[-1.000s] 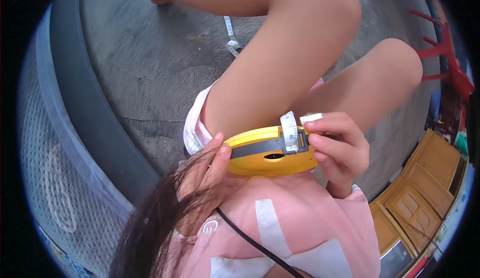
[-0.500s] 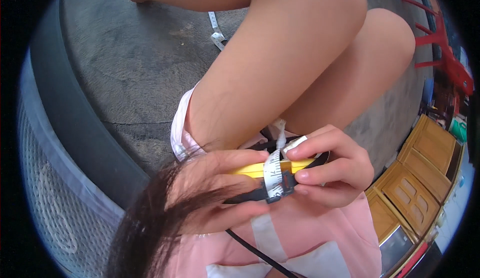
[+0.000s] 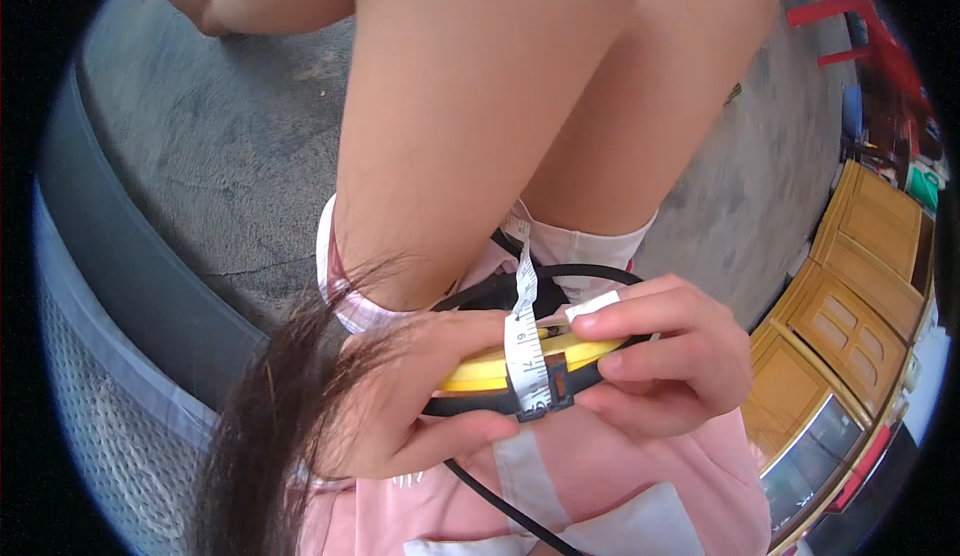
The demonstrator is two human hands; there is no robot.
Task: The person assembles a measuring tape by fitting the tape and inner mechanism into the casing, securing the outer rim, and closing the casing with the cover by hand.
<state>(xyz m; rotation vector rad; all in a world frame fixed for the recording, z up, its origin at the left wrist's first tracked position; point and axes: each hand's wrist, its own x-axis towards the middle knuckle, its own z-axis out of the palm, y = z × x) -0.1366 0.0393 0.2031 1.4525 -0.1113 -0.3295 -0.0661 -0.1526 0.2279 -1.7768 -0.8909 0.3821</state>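
Note:
In front of my lap, both hands hold a curved yellow-and-black band point(image 3: 480, 374) with a dark clip-like piece point(image 3: 558, 381) at its middle. A white measuring tape point(image 3: 525, 341) runs across the band and trails up toward my thighs. My left hand point(image 3: 385, 401) is closed around the band's left part, partly covered by loose dark hair point(image 3: 270, 426). The fingers of my right hand point(image 3: 685, 356) pinch its right part beside the clip. A small white tab point(image 3: 593, 306) sticks out at the right index finger. Behind the band curves a black cable point(image 3: 580, 269).
My bent bare legs point(image 3: 480, 86) rise ahead over a grey floor point(image 3: 250, 136). At the left is a dark edge point(image 3: 150, 246) with quilted grey fabric point(image 3: 110, 386). Wooden cabinets point(image 3: 830, 326) and a red plastic chair point(image 3: 870, 36) stand at the right.
The band has come slightly down and left, and the tape now hangs in a longer visible stretch above it. More black cable shows. My legs appear shifted left, hiding the tape on the floor.

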